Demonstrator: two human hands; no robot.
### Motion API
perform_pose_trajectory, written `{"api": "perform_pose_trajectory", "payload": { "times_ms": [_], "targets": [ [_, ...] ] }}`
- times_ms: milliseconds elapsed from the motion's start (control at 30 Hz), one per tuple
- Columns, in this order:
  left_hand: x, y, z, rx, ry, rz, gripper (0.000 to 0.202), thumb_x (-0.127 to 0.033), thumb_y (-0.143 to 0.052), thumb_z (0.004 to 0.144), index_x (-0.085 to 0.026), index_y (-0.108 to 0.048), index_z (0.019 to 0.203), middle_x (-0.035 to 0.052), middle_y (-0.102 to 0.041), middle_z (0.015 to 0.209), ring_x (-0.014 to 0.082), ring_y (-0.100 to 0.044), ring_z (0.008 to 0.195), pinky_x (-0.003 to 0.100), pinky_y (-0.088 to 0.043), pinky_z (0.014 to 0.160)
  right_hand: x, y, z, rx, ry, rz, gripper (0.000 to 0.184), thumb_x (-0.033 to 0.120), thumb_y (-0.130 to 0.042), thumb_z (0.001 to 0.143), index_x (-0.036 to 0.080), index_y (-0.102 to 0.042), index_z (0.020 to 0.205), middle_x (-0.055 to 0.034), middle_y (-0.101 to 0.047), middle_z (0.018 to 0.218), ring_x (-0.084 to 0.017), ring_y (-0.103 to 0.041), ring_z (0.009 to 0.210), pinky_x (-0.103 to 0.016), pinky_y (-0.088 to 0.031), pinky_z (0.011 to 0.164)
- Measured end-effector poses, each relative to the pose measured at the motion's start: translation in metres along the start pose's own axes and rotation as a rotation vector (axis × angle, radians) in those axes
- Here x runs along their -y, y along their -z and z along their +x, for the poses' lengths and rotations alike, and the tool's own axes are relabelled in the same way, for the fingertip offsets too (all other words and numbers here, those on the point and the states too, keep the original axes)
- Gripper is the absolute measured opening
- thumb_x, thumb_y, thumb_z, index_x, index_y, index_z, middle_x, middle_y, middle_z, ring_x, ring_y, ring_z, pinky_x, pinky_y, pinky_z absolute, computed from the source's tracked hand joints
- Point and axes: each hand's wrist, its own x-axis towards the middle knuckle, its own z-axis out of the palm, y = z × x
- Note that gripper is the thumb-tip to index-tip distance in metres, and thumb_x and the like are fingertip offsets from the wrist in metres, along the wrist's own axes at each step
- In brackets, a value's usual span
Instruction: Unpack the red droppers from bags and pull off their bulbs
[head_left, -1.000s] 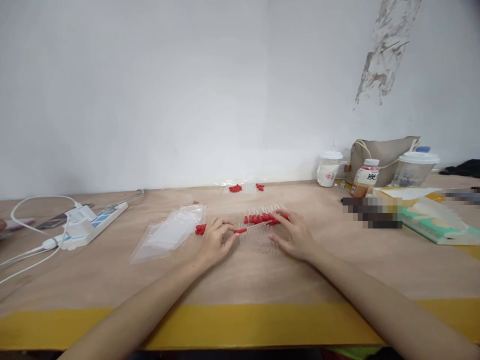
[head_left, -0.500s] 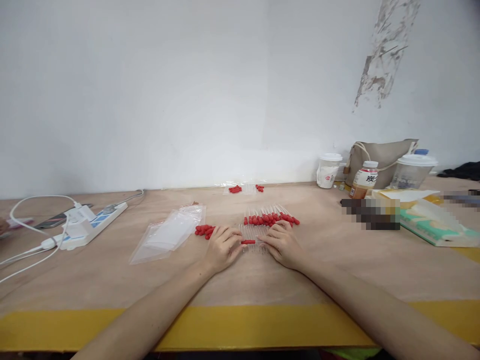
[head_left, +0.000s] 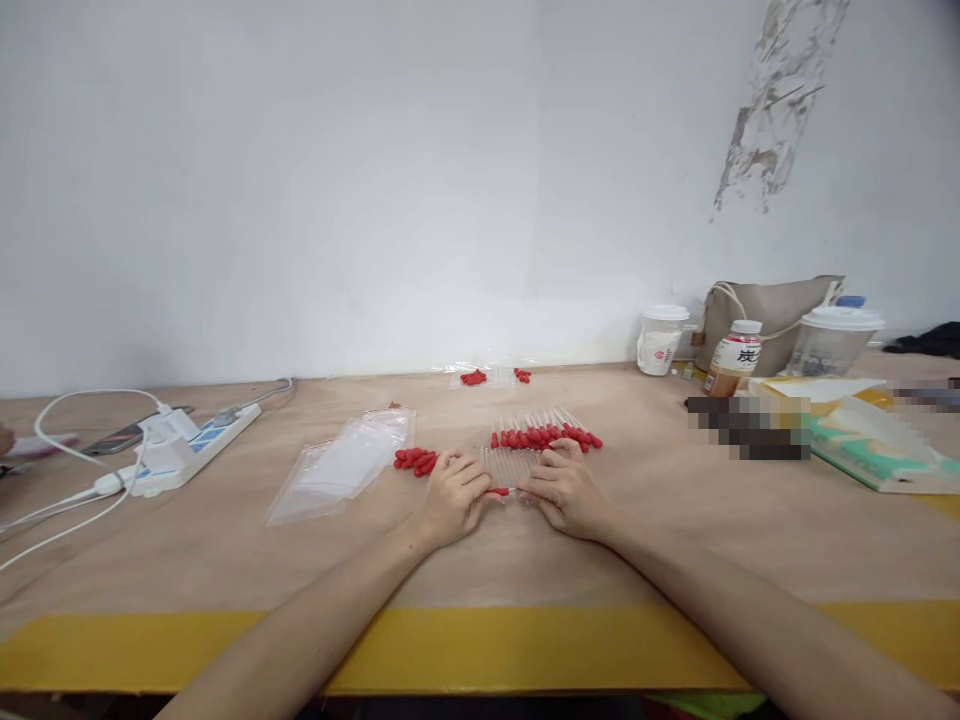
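Pinched in my left hand [head_left: 456, 500] is a red rubber bulb [head_left: 498, 491]. Facing it, my right hand [head_left: 568, 495] pinches a thin clear tube [head_left: 514, 491], its end meeting the bulb; whether it is inside the bulb I cannot tell. Between the hands, several clear tubes [head_left: 507, 464] lie side by side on the table. Just beyond the right hand is a row of droppers [head_left: 544, 437], clear tubes with red bulbs toward me. Loose red bulbs [head_left: 413, 460] are piled left of my left hand.
Clear plastic bags [head_left: 337, 470] lie left of the bulbs, beside a power strip [head_left: 202, 450] with white cables. More red bulbs [head_left: 473, 377] sit near the wall. At right are a drink bottle [head_left: 733, 360], lidded cups [head_left: 663, 340] and a tissue pack [head_left: 877, 450].
My left hand has shifted slightly right, toward my right hand. Less of the red bulb shows between the fingers, and it sits a little nearer to me. The view has moved slightly.
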Motion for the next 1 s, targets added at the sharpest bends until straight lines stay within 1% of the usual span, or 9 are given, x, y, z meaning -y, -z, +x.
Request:
{"api": "perform_pose_trajectory", "payload": {
  "times_ms": [167,300,400,467,600,700,767,867,1000],
  "targets": [
    [-0.005,0.003,0.004,0.005,-0.057,0.017,0.02,-0.02,-0.043,0.084,-0.018,-0.054,0.067,0.0,-0.061,0.072,0.0134,-0.05,0.072,0.034,-0.031,0.078,-0.001,0.003,-0.002,0.041,-0.007,0.015,0.019,0.022,-0.046,0.083,0.025,-0.064,0.08,0.0025,-0.058,0.06,-0.012,-0.045,0.07,-0.037,-0.021,0.085],
    [-0.001,0.007,-0.004,-0.013,-0.136,0.056,0.018,-0.016,-0.044,0.083,-0.019,-0.057,0.071,0.0007,-0.064,0.076,0.0144,-0.052,0.075,0.036,-0.032,0.079,-0.011,0.015,-0.006,0.094,-0.024,0.036,0.021,0.021,-0.044,0.083,0.025,-0.064,0.079,0.0018,-0.062,0.064,-0.013,-0.047,0.071,-0.036,-0.022,0.085],
    [0.01,0.014,-0.015,-0.097,-0.119,0.061,0.016,-0.016,-0.046,0.082,-0.021,-0.059,0.076,0.0008,-0.065,0.08,0.0152,-0.054,0.076,0.036,-0.035,0.078,-0.032,0.03,-0.011,0.067,-0.171,0.024,0.022,0.023,-0.044,0.084,0.025,-0.066,0.079,0.0004,-0.065,0.069,-0.013,-0.05,0.07,-0.035,-0.024,0.082],
    [0.018,0.02,-0.018,-0.18,0.03,0.009,0.015,-0.018,-0.046,0.083,-0.022,-0.06,0.083,0.002,-0.063,0.085,0.015,-0.055,0.078,0.033,-0.039,0.074,-0.044,0.037,-0.013,0.044,-0.299,0.006,0.022,0.029,-0.045,0.084,0.025,-0.067,0.083,-0.0014,-0.067,0.073,-0.013,-0.052,0.068,-0.035,-0.025,0.08],
    [0.039,0.031,-0.011,-0.336,0.456,-0.094,0.021,-0.023,-0.043,0.084,-0.02,-0.062,0.092,0.0059,-0.054,0.092,0.0152,-0.054,0.083,0.028,-0.045,0.071,-0.05,0.033,-0.013,0.153,-0.475,0.1,0.025,0.03,-0.044,0.083,0.025,-0.067,0.087,-0.0023,-0.068,0.082,-0.015,-0.058,0.073,-0.029,-0.034,0.072],
    [0.065,0.041,-0.013,-0.293,0.754,-0.042,0.027,-0.024,-0.042,0.081,-0.018,-0.062,0.098,0.0079,-0.053,0.094,0.0192,-0.053,0.09,0.03,-0.044,0.076,-0.048,0.024,-0.015,0.185,-0.576,0.114,0.026,0.019,-0.041,0.079,0.02,-0.067,0.085,-0.0044,-0.067,0.085,-0.016,-0.059,0.074,-0.025,-0.039,0.065],
    [0.085,0.047,-0.024,-0.153,0.954,-0.047,0.03,-0.025,-0.041,0.079,-0.018,-0.061,0.101,0.006,-0.057,0.089,0.0186,-0.055,0.087,0.03,-0.044,0.076,-0.046,0.021,-0.016,0.201,-0.599,0.081,0.027,0.012,-0.041,0.074,0.017,-0.066,0.085,-0.0057,-0.066,0.085,-0.016,-0.059,0.074,-0.024,-0.04,0.065],
    [0.107,0.051,-0.044,-0.078,1.054,-0.054,0.033,-0.03,-0.048,0.074,-0.015,-0.057,0.102,0.0047,-0.061,0.082,0.0184,-0.058,0.074,0.029,-0.045,0.067,-0.042,0.018,-0.017,0.184,-0.605,0.072,0.027,0.008,-0.041,0.068,0.016,-0.063,0.083,-0.0046,-0.065,0.08,-0.015,-0.058,0.071,-0.023,-0.039,0.063],
    [0.119,0.043,-0.058,-0.017,1.076,-0.065,0.032,-0.037,-0.053,0.069,-0.017,-0.056,0.094,0.0028,-0.062,0.077,0.0168,-0.058,0.065,0.026,-0.043,0.06,-0.034,0.011,-0.015,0.123,-0.573,0.061,0.019,0.008,-0.041,0.068,0.017,-0.057,0.073,-0.0031,-0.063,0.073,-0.014,-0.056,0.067,-0.023,-0.039,0.06]
  ]
}}
